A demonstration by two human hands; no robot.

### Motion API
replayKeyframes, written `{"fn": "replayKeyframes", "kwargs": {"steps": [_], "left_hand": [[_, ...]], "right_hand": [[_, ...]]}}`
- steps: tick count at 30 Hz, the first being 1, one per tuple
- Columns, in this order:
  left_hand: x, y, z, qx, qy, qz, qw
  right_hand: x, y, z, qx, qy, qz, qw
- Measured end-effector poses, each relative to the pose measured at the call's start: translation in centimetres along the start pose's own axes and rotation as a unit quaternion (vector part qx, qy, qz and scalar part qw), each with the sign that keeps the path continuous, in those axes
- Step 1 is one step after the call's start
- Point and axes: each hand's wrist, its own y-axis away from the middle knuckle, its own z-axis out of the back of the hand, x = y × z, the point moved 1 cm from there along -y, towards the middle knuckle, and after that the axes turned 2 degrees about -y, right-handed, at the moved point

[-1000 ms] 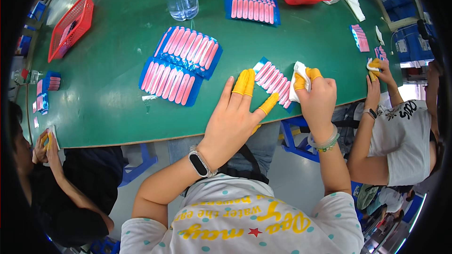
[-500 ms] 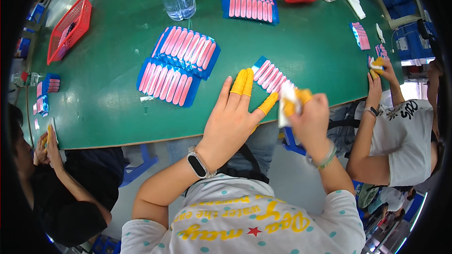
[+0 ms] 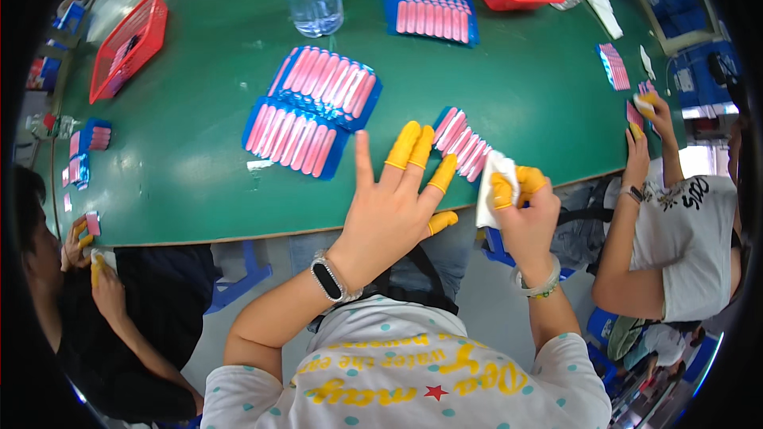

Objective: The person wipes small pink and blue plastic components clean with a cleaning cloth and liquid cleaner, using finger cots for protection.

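Observation:
A small blue-backed sheet of pink oblong strips [image 3: 462, 143] lies near the table's front edge, between my hands. My left hand [image 3: 388, 214] has its fingers spread, with yellow finger cots on several of them; its fingertips are at the sheet's left side. Whether they press on it I cannot tell. In my right hand [image 3: 532, 214], also with yellow finger cots, a folded white cloth [image 3: 486, 208] is pinched beside the sheet's near right end. Beyond my left hand lie overlapping blue sheets with larger pink strips [image 3: 292, 139].
Farther back are another blue sheet of pink strips [image 3: 433, 16], a water bottle [image 3: 314, 0] and a red basket [image 3: 517, 0]. A second red basket [image 3: 131, 48] stands at left. Co-workers sit on both sides, handling pink strips at the green table [image 3: 191, 199].
My right hand with the cloth has moved slightly toward me, off the sheet's end. My left fingers have spread wider, and the thumb has drawn back from the sheet.

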Motion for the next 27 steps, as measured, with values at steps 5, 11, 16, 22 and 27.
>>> {"fn": "replayKeyframes", "kwargs": {"steps": [5,11,16,22,27], "left_hand": [[3.9,0.7,5.1,-0.037,-0.093,0.110,0.989],[8.0,1.2,6.1,-0.031,-0.190,0.204,0.960],[4.3,-2.0,4.7,-0.072,-0.097,0.103,0.987],[2.8,-10.2,-0.3,-0.082,-0.103,0.069,0.989],[2.3,-10.6,-0.9,-0.036,-0.162,0.092,0.982]], "right_hand": [[-0.8,-2.3,-0.3,-0.036,-0.046,-0.006,0.998],[-1.8,-4.3,-2.3,-0.057,-0.226,-0.043,0.971],[-1.9,-4.3,-3.1,-0.170,-0.267,-0.043,0.948],[-1.7,-4.0,-3.8,-0.208,-0.275,-0.026,0.938],[-1.9,-3.9,-3.6,-0.203,-0.248,-0.025,0.947]]}}
